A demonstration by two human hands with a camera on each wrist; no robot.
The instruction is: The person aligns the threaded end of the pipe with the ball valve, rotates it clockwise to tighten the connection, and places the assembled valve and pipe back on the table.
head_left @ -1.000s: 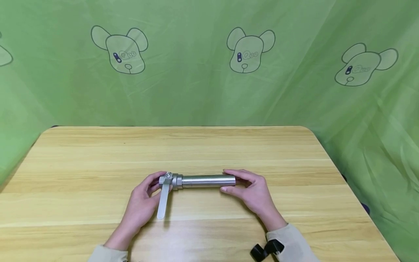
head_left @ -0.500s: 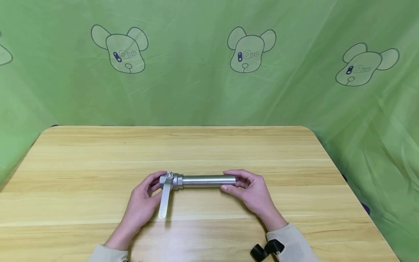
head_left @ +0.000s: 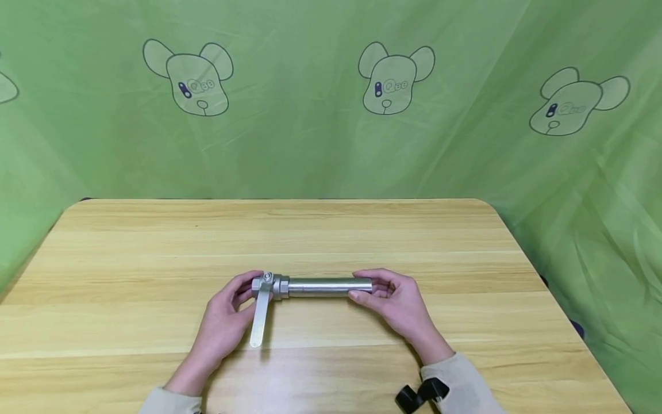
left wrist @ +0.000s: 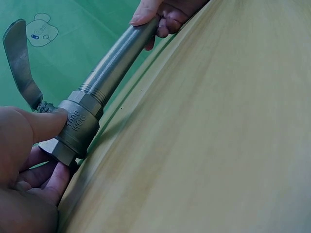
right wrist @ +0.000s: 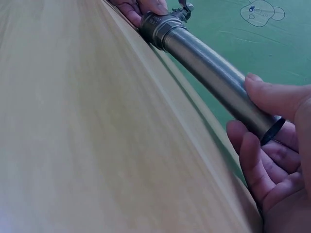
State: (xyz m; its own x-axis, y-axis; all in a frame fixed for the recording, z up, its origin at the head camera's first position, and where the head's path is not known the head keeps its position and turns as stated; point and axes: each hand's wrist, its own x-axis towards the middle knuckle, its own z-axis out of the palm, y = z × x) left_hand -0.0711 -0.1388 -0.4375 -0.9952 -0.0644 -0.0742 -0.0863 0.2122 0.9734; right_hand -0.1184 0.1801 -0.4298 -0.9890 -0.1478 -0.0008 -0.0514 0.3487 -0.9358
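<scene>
A steel ball valve (head_left: 277, 286) is joined to a straight metal pipe (head_left: 328, 287), with thread rings showing at the joint in the left wrist view. My left hand (head_left: 223, 319) grips the valve body, thumb on its near side and fingers round the far side and end. The flat lever handle (head_left: 260, 322) points toward me in the head view. At the pipe's open right end, my right hand (head_left: 405, 305) holds the pipe between thumb and fingers. In the right wrist view, the thumb (right wrist: 272, 94) lies along the pipe above its hollow end (right wrist: 273, 131).
Under the hands is a wood-grain table (head_left: 331, 241) with rounded far corners. A green curtain (head_left: 295, 144) printed with bear-like heads hangs behind and beside it. A black strap piece (head_left: 421, 394) sits at the right sleeve (head_left: 460, 382).
The valve and its lever have shifted very slightly to the right. My right thumb has moved a little, up against the pipe. Otherwise both hands stay in place.
</scene>
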